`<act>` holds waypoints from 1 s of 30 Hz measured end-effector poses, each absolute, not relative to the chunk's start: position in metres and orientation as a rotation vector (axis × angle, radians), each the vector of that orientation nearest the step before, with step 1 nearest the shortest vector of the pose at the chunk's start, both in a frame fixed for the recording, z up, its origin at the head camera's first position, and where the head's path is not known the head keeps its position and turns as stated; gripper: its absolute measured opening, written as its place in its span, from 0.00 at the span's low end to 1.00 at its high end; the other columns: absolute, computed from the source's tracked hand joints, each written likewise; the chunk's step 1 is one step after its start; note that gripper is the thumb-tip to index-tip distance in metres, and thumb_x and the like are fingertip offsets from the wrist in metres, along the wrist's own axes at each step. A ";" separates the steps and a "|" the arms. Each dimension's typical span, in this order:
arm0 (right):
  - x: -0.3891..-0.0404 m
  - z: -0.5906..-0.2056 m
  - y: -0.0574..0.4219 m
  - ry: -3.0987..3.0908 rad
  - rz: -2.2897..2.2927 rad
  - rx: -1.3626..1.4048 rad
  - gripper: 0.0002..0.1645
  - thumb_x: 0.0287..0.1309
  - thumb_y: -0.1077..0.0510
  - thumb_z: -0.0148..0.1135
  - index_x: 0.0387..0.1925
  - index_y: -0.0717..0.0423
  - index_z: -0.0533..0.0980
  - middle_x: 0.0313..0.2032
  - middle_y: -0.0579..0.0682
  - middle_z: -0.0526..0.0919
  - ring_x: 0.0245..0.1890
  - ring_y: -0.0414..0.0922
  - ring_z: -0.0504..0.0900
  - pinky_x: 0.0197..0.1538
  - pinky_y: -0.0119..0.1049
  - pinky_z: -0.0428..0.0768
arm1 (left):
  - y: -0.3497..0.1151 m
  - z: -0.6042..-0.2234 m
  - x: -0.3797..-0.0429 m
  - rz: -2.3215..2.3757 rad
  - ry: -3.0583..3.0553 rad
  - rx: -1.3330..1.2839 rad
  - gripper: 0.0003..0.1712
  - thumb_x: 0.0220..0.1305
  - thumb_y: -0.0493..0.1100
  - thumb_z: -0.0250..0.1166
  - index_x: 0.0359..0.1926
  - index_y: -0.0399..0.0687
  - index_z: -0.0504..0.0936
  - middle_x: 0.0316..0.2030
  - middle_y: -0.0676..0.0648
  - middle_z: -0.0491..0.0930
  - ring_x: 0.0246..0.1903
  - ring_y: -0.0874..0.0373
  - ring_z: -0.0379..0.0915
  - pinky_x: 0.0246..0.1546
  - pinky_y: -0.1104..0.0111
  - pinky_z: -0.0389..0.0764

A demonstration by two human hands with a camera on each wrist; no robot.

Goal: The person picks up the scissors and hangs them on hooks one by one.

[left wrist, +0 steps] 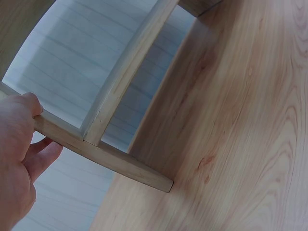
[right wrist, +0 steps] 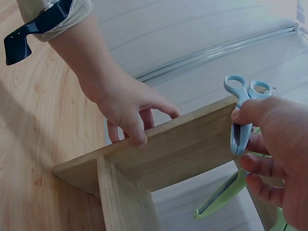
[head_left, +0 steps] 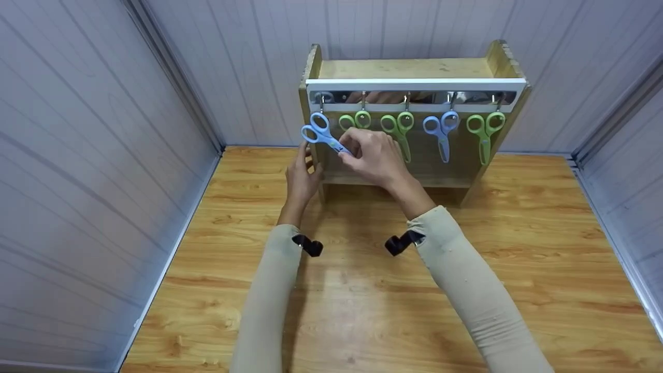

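My right hand [head_left: 377, 155] pinches a pair of light blue scissors [head_left: 320, 129] by the blades, thumb on one face, handles pointing up and left. One handle loop is right at the leftmost hook [head_left: 321, 103] of the rack. In the right wrist view the blades of the blue scissors [right wrist: 239, 137] lie between thumb and fingers. My left hand [head_left: 302, 178] grips the front edge of the wooden shelf's left side panel [left wrist: 103, 156], thumb on one side and fingers on the other. Green scissors [head_left: 362, 120] hang just behind my right hand, their blades hidden in the head view.
A mirrored hook strip [head_left: 380, 97] runs across the top of the wooden shelf [head_left: 404, 67]. More scissors hang to the right: green ones [head_left: 401, 132], blue ones [head_left: 443, 137] and green ones [head_left: 485, 137]. Panelled walls [head_left: 103, 155] enclose the wood-look floor [head_left: 352, 311].
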State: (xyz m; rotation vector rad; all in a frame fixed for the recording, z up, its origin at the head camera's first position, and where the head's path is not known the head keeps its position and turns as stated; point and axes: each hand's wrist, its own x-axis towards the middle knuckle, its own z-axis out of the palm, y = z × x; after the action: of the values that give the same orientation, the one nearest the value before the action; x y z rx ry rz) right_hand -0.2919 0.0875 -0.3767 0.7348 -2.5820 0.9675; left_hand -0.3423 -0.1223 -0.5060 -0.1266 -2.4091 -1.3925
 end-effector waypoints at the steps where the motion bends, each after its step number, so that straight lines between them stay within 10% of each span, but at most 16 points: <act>1: -0.292 -0.377 0.088 -2.585 0.965 0.726 0.12 0.72 0.55 0.74 0.50 0.58 0.88 0.37 0.57 0.92 0.36 0.53 0.87 0.37 0.40 0.76 | -0.122 -0.506 -0.342 -1.393 -2.406 -0.131 0.40 0.75 0.28 0.69 0.83 0.44 0.69 0.68 0.29 0.84 0.70 0.33 0.85 0.70 0.47 0.91; 30: -0.290 -0.393 0.087 -2.655 1.007 0.549 0.11 0.71 0.52 0.73 0.46 0.55 0.90 0.33 0.52 0.91 0.32 0.47 0.83 0.31 0.34 0.70 | -0.123 -0.507 -0.342 -1.342 -2.377 -0.170 0.39 0.75 0.28 0.69 0.83 0.42 0.69 0.69 0.30 0.84 0.70 0.35 0.84 0.70 0.47 0.91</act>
State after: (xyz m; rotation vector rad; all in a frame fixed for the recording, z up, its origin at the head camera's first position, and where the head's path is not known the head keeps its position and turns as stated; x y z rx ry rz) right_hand -0.2900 0.0870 -0.3925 0.5495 -2.6548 1.0065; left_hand -0.3420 -0.1234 -0.5068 -0.1697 -2.3770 -1.3415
